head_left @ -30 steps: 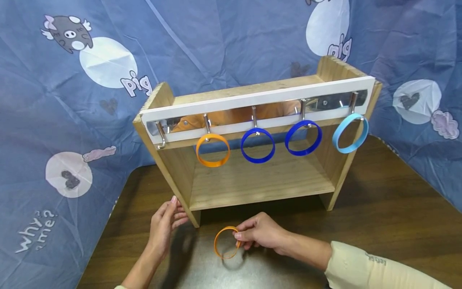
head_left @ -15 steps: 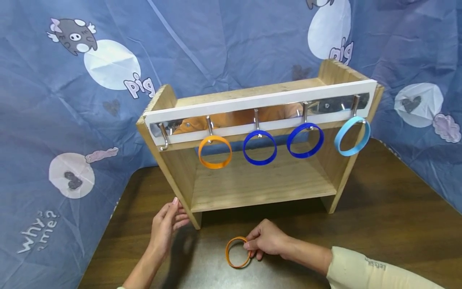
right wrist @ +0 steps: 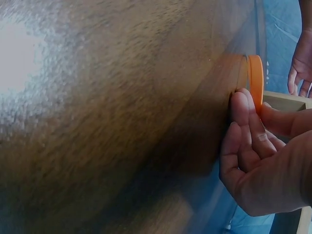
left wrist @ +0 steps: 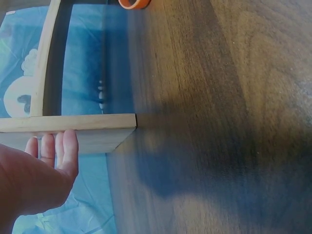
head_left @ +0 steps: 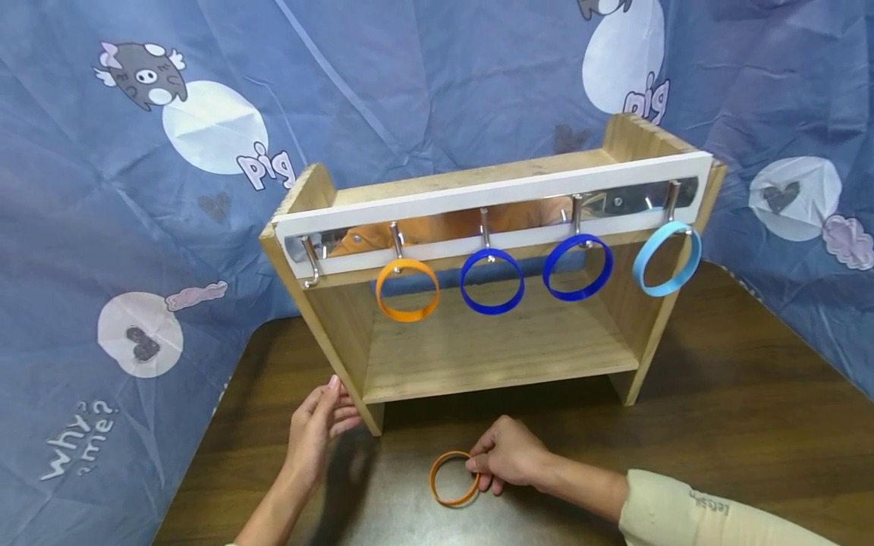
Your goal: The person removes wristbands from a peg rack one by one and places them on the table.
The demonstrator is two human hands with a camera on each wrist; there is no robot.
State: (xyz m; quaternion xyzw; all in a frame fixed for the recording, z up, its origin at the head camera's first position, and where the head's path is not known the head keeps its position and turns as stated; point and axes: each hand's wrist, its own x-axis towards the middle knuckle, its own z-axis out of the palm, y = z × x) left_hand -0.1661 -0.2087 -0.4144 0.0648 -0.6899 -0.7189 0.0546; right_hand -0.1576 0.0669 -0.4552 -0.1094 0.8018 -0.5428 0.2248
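Note:
My right hand [head_left: 514, 455] pinches the right edge of an orange ring [head_left: 441, 497] low over the table, in front of the wooden rack [head_left: 498, 345]. In the right wrist view, thumb and fingers hold that ring [right wrist: 256, 83]. My left hand [head_left: 314, 432] touches the outer face of the rack's left side panel; in the left wrist view the hand's [left wrist: 48, 170] extended fingertips rest against the panel [left wrist: 92, 122]. On the rack's hooks hang another orange ring [head_left: 407, 316], two dark blue rings [head_left: 492, 309] and a light blue ring [head_left: 667, 290]. The leftmost hook [head_left: 310, 262] carries no ring.
The rack stands on a dark brown wooden table [head_left: 737, 425], its hooks on a white-edged mirrored strip [head_left: 505, 186]. Blue patterned cloth [head_left: 423, 76] hangs behind and at both sides.
My right hand has moved the orange ring slightly right and down, toward the table's front. The left hand stays at the side panel. The head view has shifted a little.

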